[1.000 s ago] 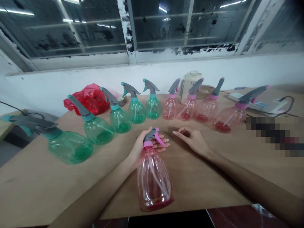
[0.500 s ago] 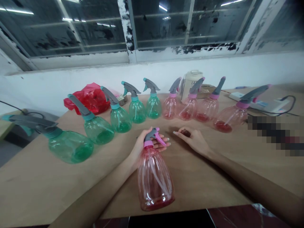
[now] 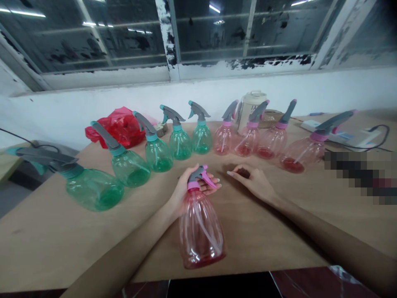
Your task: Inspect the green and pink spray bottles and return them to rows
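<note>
In my left hand (image 3: pixel 181 190) is a clear pink spray bottle (image 3: pixel 201 231) with a grey and pink trigger head. The thumb lies along the head's near side, and the other fingers reach behind the neck under the pink trigger. The bottle leans with its base toward me, and a little red liquid shows at the bottom. To the right, my right hand (image 3: pixel 251 180) is at the tabletop with its fingers curled and the thumb close to the index finger. Nothing shows between them. It is apart from the bottle.
Several green spray bottles (image 3: pixel 159 157) curve along the left, and several pink ones (image 3: pixel 271 142) along the right. Behind them are a red plastic bag (image 3: pixel 119 128), a pale canister (image 3: pixel 249 108) and a white power strip (image 3: pixel 347 134) with cables. The table's front edge (image 3: pixel 149 280) is near me.
The view has shifted slightly, and the held bottle's base sits a little higher in the picture. Both hands keep the same pose.
</note>
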`<control>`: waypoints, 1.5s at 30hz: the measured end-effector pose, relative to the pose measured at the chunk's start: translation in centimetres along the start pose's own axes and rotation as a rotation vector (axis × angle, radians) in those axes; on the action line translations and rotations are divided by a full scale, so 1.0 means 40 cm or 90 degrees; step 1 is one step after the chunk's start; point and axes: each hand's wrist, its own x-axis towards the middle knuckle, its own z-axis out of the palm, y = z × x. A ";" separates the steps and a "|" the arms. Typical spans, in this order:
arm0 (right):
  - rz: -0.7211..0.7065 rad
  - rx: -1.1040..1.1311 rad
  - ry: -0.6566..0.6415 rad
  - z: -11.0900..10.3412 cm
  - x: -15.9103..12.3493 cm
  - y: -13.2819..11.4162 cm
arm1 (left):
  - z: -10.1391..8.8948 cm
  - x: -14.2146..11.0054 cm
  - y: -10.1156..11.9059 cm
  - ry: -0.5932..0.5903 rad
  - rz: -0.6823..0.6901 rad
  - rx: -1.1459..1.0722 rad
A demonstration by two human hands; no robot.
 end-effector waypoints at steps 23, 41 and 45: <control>-0.125 -0.185 -0.012 0.014 0.001 0.037 | 0.023 -0.019 -0.012 0.048 0.043 0.048; -0.112 -0.215 -0.025 0.004 0.005 0.047 | 0.013 -0.001 -0.006 -0.014 -0.022 0.022; -0.115 -0.225 -0.031 0.005 0.006 0.052 | 0.018 -0.007 -0.009 -0.025 -0.027 0.041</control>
